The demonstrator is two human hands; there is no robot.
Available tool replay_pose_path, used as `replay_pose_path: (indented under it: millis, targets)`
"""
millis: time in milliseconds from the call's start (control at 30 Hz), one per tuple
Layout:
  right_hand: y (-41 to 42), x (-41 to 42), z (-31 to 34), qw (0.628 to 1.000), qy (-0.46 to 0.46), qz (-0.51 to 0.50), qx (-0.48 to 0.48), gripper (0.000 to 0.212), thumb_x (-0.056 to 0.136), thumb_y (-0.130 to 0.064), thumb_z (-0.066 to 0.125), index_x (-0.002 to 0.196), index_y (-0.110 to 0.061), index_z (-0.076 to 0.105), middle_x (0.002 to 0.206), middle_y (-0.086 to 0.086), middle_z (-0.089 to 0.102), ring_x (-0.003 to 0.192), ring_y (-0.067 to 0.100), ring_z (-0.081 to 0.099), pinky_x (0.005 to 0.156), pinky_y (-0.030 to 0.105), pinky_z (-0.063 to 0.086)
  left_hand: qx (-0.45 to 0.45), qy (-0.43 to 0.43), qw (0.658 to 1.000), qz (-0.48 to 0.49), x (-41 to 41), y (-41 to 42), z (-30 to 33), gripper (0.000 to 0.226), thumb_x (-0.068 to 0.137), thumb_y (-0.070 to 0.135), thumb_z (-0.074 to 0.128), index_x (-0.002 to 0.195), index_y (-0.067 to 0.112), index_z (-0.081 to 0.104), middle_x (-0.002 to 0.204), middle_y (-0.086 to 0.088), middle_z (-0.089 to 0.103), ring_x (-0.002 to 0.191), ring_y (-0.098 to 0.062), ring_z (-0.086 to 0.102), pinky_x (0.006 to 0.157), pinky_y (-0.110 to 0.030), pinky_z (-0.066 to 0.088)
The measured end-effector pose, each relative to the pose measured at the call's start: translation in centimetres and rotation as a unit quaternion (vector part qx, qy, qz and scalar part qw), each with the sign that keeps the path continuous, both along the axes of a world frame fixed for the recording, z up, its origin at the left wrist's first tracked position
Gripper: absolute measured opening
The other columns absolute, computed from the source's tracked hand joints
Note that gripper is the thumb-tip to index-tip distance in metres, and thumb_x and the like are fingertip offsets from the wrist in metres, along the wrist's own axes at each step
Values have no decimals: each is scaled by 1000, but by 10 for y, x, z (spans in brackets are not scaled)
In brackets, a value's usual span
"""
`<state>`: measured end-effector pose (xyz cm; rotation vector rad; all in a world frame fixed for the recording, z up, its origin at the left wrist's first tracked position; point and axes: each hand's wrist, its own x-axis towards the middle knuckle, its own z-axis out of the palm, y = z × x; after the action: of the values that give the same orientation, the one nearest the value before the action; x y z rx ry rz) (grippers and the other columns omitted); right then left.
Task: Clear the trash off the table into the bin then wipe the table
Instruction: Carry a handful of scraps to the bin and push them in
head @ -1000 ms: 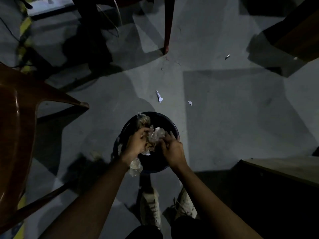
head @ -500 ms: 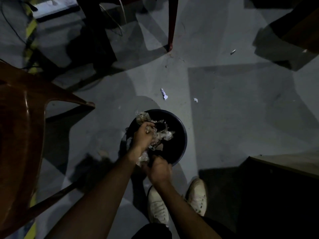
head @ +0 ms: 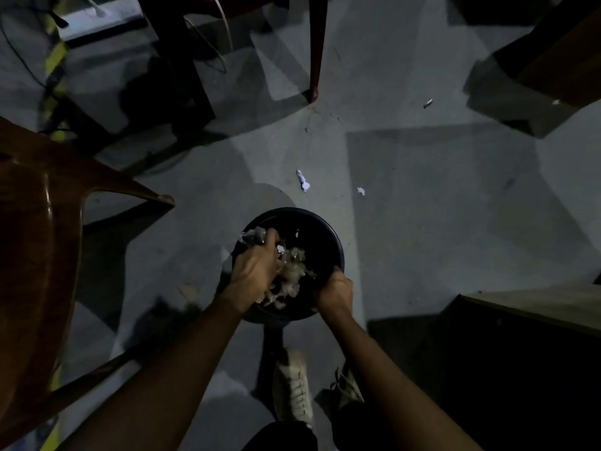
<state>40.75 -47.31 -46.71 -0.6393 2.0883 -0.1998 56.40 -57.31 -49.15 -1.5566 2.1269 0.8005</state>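
A round black bin (head: 320, 229) stands on the grey floor just ahead of my feet. My left hand (head: 255, 266) is over its left half, shut on a bundle of crumpled clear plastic trash (head: 291, 275) that hangs down into the bin. More crinkled plastic sticks out beyond my knuckles at the bin's left rim. My right hand (head: 335, 292) grips the near right rim of the bin. The table corner (head: 536, 307) shows at the right, in deep shadow.
A brown plastic chair (head: 42, 242) fills the left side. A chair leg (head: 314, 53) and dark furniture stand further ahead. Small white paper scraps (head: 303, 181) lie on the floor beyond the bin. My two white shoes (head: 292, 390) are below the bin.
My right hand moved from beside my left wrist to the bin's right rim. My left hand pushed the plastic trash lower into the bin. The view shifted slightly.
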Motion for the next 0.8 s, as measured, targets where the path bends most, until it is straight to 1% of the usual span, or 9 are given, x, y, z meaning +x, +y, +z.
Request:
replay_pose_path:
  millis: [100, 200, 267, 400, 500, 567, 633, 700, 800]
  targets:
    - [4, -4, 3, 1000, -13, -4, -27, 29, 99, -14, 68, 127, -6, 64, 122, 18, 73, 107, 38, 72, 81, 35, 56, -54, -38, 998, 1, -7, 8, -5, 57, 104, 25, 63, 152, 14, 34, 120, -23, 72, 106, -42, 71, 90, -46, 53]
    - [11, -7, 5, 999, -21, 13, -41, 31, 99, -19, 68, 127, -6, 62, 116, 15, 74, 98, 33, 74, 80, 36, 63, -33, 8, 998, 57, -7, 12, -7, 50, 100, 29, 72, 145, 14, 55, 133, -23, 61, 118, -44, 64, 104, -43, 47]
    - [18, -10, 5, 998, -24, 16, -51, 33, 101, -20, 66, 130, -5, 60, 116, 14, 75, 97, 31, 74, 76, 32, 60, -10, 73, 990, 116, -11, 15, -9, 38, 99, 25, 75, 134, 12, 66, 133, -22, 58, 113, -41, 67, 100, -41, 53]
    - [31, -16, 13, 997, -38, 14, -72, 31, 101, -15, 62, 130, -4, 61, 117, 15, 75, 100, 33, 73, 75, 29, 53, 37, 163, 956, 240, -13, 15, -17, 36, 104, 21, 66, 134, 3, 58, 133, -20, 58, 90, -19, 67, 94, -39, 59]
    - [41, -19, 25, 996, -39, 5, -85, 25, 101, -13, 63, 124, -4, 63, 115, 12, 74, 102, 31, 71, 70, 15, 39, 31, 130, 961, 241, -11, 16, -23, 51, 104, 35, 55, 141, -1, 60, 139, -19, 57, 114, -33, 67, 108, -41, 54]
    - [47, -21, 34, 995, -40, 2, -93, 20, 102, -15, 63, 120, -7, 64, 114, 10, 74, 101, 30, 70, 71, 16, 37, 20, 115, 978, 170, -15, 18, -8, 37, 106, 19, 56, 141, 11, 63, 138, -22, 63, 123, -43, 65, 110, -49, 53]
    - [50, -23, 44, 994, -43, 0, -98, 16, 103, -16, 62, 116, -8, 64, 113, 10, 73, 101, 28, 69, 74, 20, 41, -6, 117, 984, 135, -20, 19, 13, 53, 99, 3, 60, 146, 25, 51, 131, -24, 68, 117, -46, 68, 103, -52, 56]
    - [51, -26, 55, 993, -45, -4, -107, 13, 103, -16, 62, 114, -8, 64, 111, 9, 73, 100, 27, 68, 76, 22, 43, -29, 120, 981, 152, -21, 21, 22, 65, 93, -4, 61, 150, 23, 46, 133, -27, 64, 117, -46, 67, 103, -51, 57]
    - [47, -31, 73, 992, -41, 5, -121, 14, 104, -15, 61, 115, -8, 65, 111, 8, 72, 93, 18, 62, 73, 16, 38, -31, 98, 979, 177, -15, 22, 16, 45, 92, 2, 61, 133, 20, 71, 128, -26, 62, 111, -46, 67, 106, -47, 57]
